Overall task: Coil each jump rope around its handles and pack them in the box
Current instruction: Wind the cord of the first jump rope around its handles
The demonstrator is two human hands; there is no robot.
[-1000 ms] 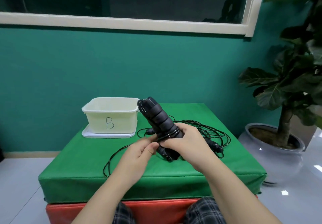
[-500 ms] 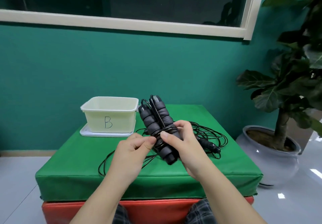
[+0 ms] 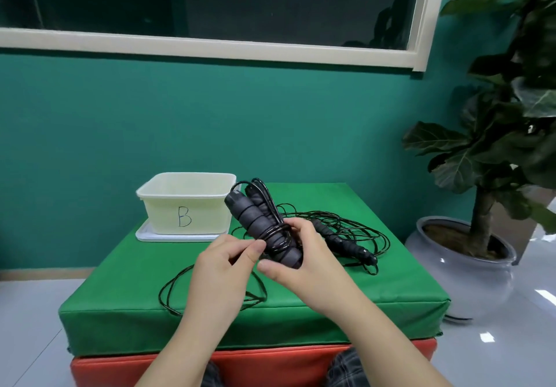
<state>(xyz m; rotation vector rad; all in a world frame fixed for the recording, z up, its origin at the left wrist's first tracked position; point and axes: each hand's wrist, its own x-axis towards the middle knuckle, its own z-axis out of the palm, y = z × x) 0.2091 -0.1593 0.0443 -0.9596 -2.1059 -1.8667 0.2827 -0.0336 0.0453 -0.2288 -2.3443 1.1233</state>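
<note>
My right hand (image 3: pixel 304 262) grips a pair of black foam jump-rope handles (image 3: pixel 251 216) held side by side above the green mat (image 3: pixel 331 296), tilted up toward the left. Black cord is wound a few turns round their middle. My left hand (image 3: pixel 224 263) pinches the loose cord (image 3: pixel 171 290) just left of the handles; the rest of it trails in a loop over the mat's front left. A second jump rope (image 3: pixel 346 242) lies uncoiled behind my right hand. The cream box marked B (image 3: pixel 186 203) stands at the mat's back left on a white lid.
The green mat lies on a red one (image 3: pixel 270 362). A potted plant in a grey pot (image 3: pixel 463 266) stands on the floor to the right. A teal wall with a window rises behind the mat.
The handles have swung more upright and a little left in my right hand. My left hand has brought the cord up to them, and more turns lie round the middle.
</note>
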